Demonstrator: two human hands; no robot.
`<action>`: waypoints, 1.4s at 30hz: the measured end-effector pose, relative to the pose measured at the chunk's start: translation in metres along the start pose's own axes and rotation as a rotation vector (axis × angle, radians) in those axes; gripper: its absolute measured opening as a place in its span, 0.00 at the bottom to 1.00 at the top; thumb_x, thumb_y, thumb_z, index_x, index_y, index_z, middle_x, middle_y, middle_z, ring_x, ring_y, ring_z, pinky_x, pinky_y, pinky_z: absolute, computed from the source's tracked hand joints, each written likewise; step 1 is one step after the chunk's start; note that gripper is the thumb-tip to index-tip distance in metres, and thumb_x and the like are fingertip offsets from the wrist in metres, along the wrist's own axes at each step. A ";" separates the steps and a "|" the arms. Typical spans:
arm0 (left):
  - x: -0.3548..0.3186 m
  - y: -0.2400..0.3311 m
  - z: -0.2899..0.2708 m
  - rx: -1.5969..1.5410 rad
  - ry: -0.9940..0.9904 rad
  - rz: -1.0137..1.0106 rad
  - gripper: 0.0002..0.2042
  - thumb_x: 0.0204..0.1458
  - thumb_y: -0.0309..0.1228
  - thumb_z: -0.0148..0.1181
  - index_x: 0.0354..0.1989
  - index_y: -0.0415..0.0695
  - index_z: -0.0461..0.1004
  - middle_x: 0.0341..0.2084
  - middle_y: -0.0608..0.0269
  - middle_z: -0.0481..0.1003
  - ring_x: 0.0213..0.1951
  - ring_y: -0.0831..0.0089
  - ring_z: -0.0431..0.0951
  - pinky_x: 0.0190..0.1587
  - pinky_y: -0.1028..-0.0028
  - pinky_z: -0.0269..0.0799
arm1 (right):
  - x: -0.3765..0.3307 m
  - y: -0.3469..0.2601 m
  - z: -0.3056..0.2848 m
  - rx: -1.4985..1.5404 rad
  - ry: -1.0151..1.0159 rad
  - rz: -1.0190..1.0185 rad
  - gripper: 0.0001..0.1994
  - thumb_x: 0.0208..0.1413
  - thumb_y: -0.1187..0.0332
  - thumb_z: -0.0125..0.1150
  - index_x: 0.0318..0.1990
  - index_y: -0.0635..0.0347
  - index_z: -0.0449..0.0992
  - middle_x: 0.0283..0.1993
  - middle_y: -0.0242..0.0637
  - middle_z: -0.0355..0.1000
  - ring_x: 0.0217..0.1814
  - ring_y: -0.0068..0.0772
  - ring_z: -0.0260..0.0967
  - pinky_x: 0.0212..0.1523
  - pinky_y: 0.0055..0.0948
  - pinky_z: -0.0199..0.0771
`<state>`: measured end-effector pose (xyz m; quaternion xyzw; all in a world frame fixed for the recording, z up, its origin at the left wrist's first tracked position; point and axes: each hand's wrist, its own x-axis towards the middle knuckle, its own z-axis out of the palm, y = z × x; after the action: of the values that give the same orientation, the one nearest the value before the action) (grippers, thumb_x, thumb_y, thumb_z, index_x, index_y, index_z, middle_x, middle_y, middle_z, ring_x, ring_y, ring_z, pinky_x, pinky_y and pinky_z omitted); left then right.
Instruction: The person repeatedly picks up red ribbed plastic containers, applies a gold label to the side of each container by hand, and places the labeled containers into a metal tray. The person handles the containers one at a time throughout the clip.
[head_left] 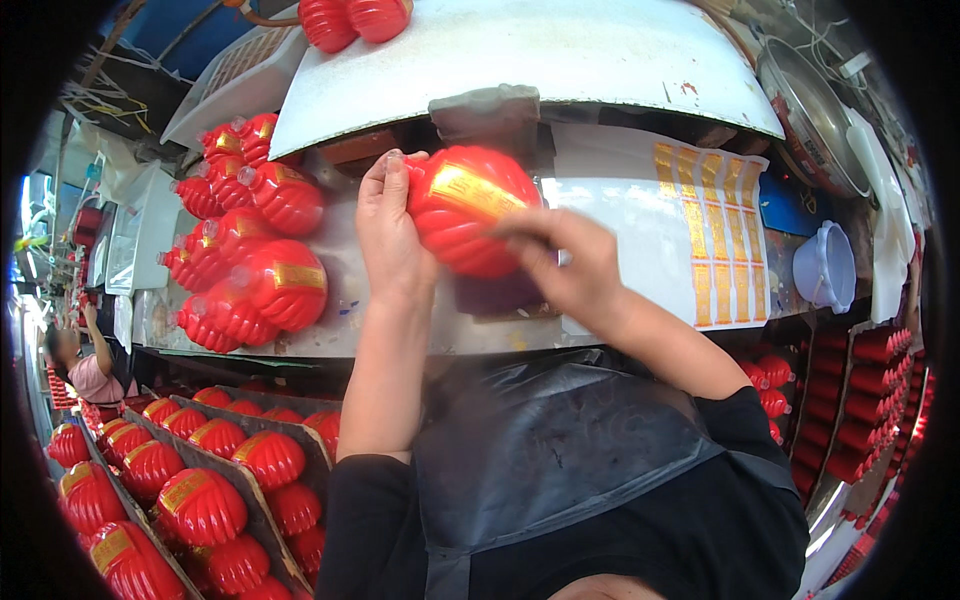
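Note:
My left hand [392, 225] is closed round the narrow neck of a shiny red ribbed plastic lantern shell [462, 242], holding it tilted above the work table. A gold label [468, 190] lies across the shell's upper side. Blurred by motion, my right hand [578, 262] is at the shell's right side, its fingertips by the label's lower right end. Whether those fingers pinch anything cannot be made out. To the right, a white backing sheet [620, 230] carries rows of gold labels [703, 235].
Several red shells [285, 285] with gold labels are piled on the table's left. Behind stands a white board [560, 50]. A light-blue bucket [826, 266] and metal basin [805, 110] sit at right. Racks of red shells [200, 505] fill the lower left. A person [90, 375] is farther left.

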<state>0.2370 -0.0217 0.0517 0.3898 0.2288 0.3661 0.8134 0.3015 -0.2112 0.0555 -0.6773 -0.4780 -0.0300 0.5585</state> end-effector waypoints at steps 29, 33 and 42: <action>0.223 0.130 0.005 1.098 0.297 0.861 0.18 0.71 0.37 0.54 0.62 0.38 0.73 0.55 0.51 0.79 0.56 0.62 0.80 0.60 0.66 0.73 | -0.043 0.044 -0.162 0.581 0.266 0.940 0.10 0.59 0.74 0.55 0.40 0.64 0.84 0.52 0.38 0.79 0.54 0.29 0.73 0.57 0.28 0.71; 0.252 0.130 -0.008 1.140 0.312 0.831 0.19 0.71 0.41 0.54 0.59 0.39 0.76 0.54 0.53 0.80 0.56 0.61 0.80 0.61 0.66 0.72 | -0.074 0.010 -0.227 0.421 0.313 0.892 0.16 0.66 0.64 0.55 0.33 0.66 0.83 0.30 0.39 0.81 0.20 0.20 0.71 0.23 0.18 0.67; 0.274 0.126 -0.018 1.222 0.298 0.748 0.24 0.69 0.42 0.57 0.66 0.39 0.72 0.57 0.53 0.79 0.58 0.62 0.79 0.62 0.68 0.72 | -0.240 -0.042 -0.332 -0.877 0.687 1.297 0.20 0.64 0.52 0.62 0.35 0.64 0.82 0.26 0.42 0.79 0.30 0.34 0.79 0.36 0.36 0.76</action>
<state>0.3445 0.2528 0.1183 0.7722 0.3522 0.4755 0.2314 0.3071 -0.6220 0.0723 -0.9251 0.2549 -0.0903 0.2666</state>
